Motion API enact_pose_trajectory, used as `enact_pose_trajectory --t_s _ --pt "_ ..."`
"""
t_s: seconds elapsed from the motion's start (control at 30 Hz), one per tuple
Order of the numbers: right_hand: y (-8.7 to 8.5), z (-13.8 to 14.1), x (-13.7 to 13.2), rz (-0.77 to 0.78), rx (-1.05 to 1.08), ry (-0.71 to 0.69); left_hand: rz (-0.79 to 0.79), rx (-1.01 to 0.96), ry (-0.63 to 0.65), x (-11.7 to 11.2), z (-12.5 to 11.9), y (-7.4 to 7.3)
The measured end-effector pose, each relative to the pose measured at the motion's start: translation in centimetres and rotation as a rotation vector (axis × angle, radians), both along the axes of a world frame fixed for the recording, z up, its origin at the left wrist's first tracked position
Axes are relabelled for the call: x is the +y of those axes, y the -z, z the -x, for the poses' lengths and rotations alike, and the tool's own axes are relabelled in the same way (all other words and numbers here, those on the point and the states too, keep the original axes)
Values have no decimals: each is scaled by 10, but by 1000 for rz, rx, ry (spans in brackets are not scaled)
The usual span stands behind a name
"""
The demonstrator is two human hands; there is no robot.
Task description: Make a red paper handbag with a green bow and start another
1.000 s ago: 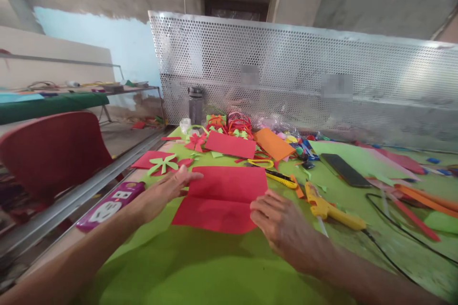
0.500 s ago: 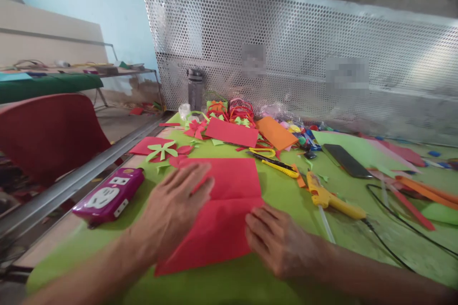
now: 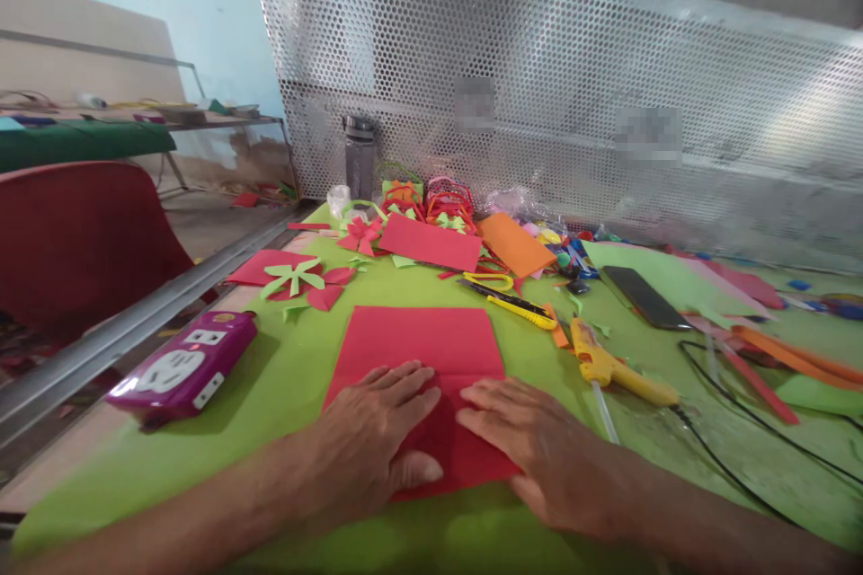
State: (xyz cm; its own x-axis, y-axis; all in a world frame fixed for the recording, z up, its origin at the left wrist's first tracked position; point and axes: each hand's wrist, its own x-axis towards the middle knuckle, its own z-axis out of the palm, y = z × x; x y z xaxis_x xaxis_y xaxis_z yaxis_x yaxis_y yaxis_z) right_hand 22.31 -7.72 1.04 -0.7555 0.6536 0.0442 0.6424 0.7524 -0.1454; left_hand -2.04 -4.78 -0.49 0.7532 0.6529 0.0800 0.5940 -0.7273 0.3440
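Note:
A red sheet of paper (image 3: 422,332) with a crease across its middle lies in front of me on the green table covering (image 3: 283,377). My left hand (image 3: 378,431) rests on the left part of the sheet, fingers stretched out over the crease and thumb apart. Flat on the right part lies my right hand (image 3: 532,440), its fingers pointing inward and its thumb near the lower right edge. Both palms cover portions of the near half. Neither hand grips anything.
A purple power strip (image 3: 185,364) sits at left. Beyond the sheet are a yellow box cutter (image 3: 519,305), yellow scissors (image 3: 492,281), paper flower cutouts (image 3: 293,277) and an orange sheet (image 3: 516,243). At right lie a yellow glue gun (image 3: 617,368) with its cord and a phone (image 3: 644,296).
My left hand has come down and nearer, from the sheet's upper left onto its near half. My right hand has spread from bent fingers to flat. The sheet now lies straighter.

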Motion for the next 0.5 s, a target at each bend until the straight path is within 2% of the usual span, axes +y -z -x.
enact_pose_trajectory --t_s 0.1,0.23,0.33,0.5 --pt "-1 -3 3 121 -16 -10 88 19 50 -5 5 -13" --pt "2 -5 9 123 69 -22 132 -21 109 -16 20 -22" --pt "4 -4 13 119 190 -11 102 -43 102 -27 35 -15" --pt "4 -3 19 261 340 51 -48 -146 -60 -37 49 5"
